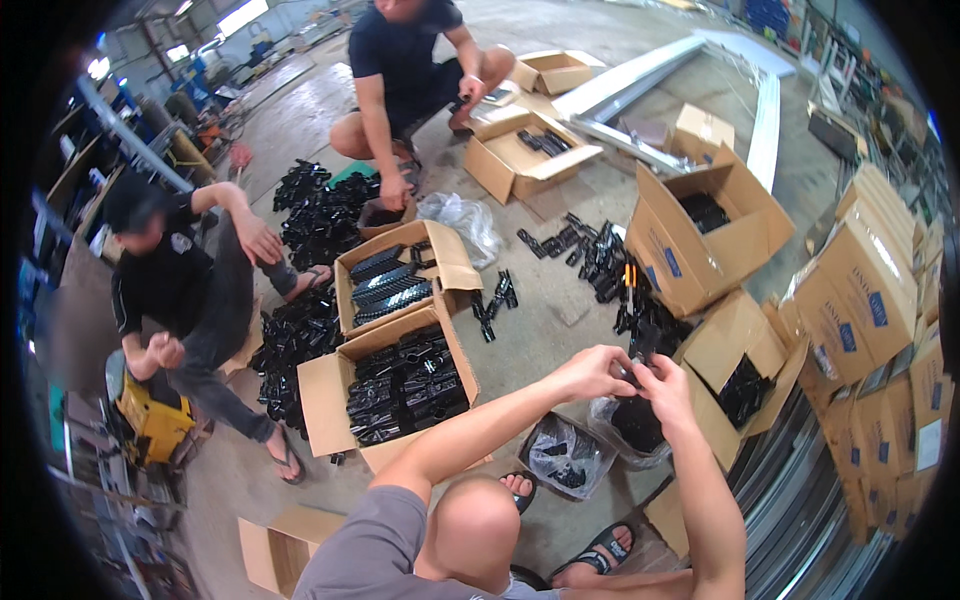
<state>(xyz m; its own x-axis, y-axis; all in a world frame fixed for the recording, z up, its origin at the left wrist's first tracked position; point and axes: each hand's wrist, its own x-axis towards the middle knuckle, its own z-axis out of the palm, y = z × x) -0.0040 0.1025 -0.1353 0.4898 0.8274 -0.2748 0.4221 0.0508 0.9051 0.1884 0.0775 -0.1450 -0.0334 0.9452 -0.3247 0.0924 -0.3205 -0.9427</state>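
My left hand [597, 374] and my right hand [664, 387] meet in front of me, fingertips pinched together on a small dark part [638, 360]. Fingers cover most of it, so its exact kind cannot be made out. Just beyond my hands, a tool with orange handles [630, 277] rests on a heap of black plastic-looking pieces [600, 262]. Beneath my hands stand a bag-lined container [567, 452] with a few black pieces inside and a round dark container [638, 424] wrapped in clear plastic.
Open cardboard boxes of black parts stand at left [322, 405] and right [655, 235]. Two co-workers, one seated [175, 285] and one squatting [392, 75], are beside a large black heap [315, 215]. Stacked cartons [850, 290] and long metal profiles [800, 530] line the right.
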